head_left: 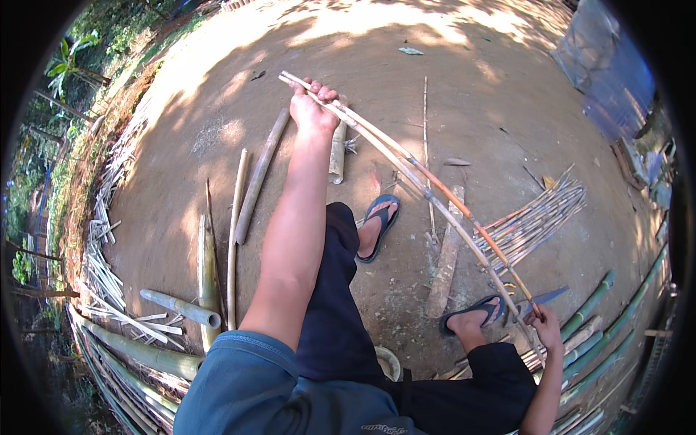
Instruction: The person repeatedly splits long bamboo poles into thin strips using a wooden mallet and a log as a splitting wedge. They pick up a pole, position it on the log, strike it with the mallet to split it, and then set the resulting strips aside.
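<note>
Two long thin bamboo poles (380,141) run side by side from the far middle down to the right, one brownish orange along part of its length. My left hand (313,109) is wrapped round both near their far ends, with the arm stretched out. At the lower right, my right hand (545,328) pinches the near end of the orange-brown pole, its fingertips together. The other pole's near end passes just left of that hand. Below the poles lies a bundle of thin sticks (544,217) on the ground. A blue blade-like piece (547,296) lies beside my right hand.
A short log (446,254) lies between my sandalled feet (378,228). Bamboo lengths (261,177) lie left of my leg. Thick green bamboo (145,351) is piled at lower left, more green poles (616,326) at lower right. Pale split strips (109,286) line the left edge.
</note>
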The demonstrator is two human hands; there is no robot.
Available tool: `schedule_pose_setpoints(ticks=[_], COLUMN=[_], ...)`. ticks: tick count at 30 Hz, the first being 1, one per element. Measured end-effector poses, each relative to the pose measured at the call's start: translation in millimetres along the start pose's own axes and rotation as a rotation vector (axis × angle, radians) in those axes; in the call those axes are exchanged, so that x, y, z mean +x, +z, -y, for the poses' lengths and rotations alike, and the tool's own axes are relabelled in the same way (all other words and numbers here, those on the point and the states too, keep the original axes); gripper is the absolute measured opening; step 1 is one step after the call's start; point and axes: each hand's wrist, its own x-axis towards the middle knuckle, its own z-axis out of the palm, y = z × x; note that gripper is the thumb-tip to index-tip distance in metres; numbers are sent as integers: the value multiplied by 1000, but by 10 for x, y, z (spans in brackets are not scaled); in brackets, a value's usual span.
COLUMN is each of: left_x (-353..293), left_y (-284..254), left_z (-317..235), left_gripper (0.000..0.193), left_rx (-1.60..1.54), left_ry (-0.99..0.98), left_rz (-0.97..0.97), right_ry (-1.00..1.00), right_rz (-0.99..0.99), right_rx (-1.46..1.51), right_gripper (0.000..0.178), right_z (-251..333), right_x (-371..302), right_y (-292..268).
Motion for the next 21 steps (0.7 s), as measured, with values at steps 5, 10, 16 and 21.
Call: schedule_pose_setpoints(ticks=[5, 10, 16, 21], left_x=[32, 178, 421, 627], left_y=[21, -25, -243, -451], left_z=[14, -120, -300, -390], left_gripper=[38, 37, 35, 46], left_rx=[21, 129, 134, 157], left_ry=[16, 53, 49, -67], left_rz=[-72, -150, -150, -214], right_ry=[-35, -67, -138, -61], right_rz=[12, -100, -281, -341], right_rx=[-89, -326, -420, -527], right_gripper=[36, 35, 19, 25], right_z=[350, 353, 443, 502], right_x=[-104, -5, 84, 12], right_y=[205, 273, 159, 72])
